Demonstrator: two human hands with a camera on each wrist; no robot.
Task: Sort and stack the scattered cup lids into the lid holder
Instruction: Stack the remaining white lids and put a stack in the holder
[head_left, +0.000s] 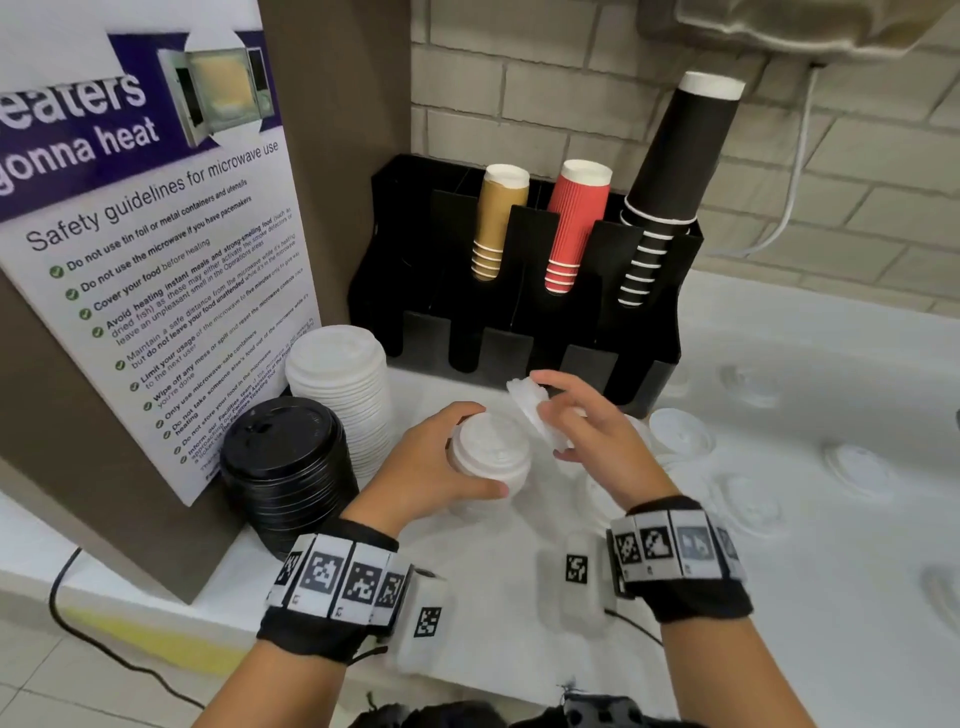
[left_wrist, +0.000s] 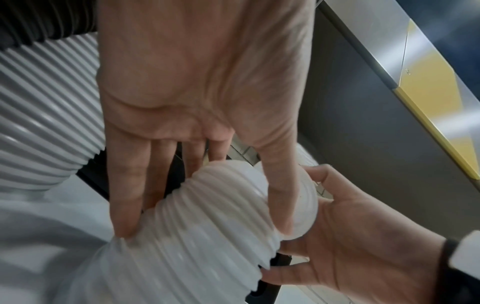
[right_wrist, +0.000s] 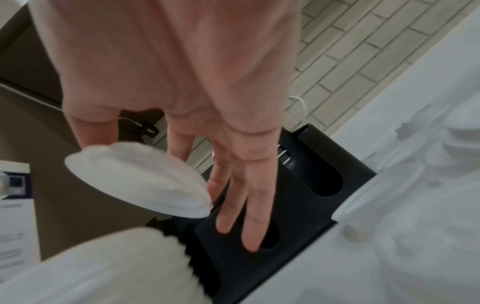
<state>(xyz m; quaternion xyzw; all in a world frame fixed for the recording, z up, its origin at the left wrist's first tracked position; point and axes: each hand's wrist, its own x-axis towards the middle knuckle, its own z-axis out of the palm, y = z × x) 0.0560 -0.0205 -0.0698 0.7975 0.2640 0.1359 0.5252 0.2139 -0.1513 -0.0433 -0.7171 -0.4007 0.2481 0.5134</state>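
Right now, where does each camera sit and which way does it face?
Head: above, looking down at counter and black holder; both hands and wristbands show.
Left wrist: along the left hand, which grips a white lid stack.
Right wrist: along the right hand, which holds one white lid.
Shared: both wrist views show the stack; the left wrist view also shows the right hand.

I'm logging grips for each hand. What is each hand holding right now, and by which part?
Left hand grips a stack of white lids round its sides. Right hand pinches a single white lid at its rim.
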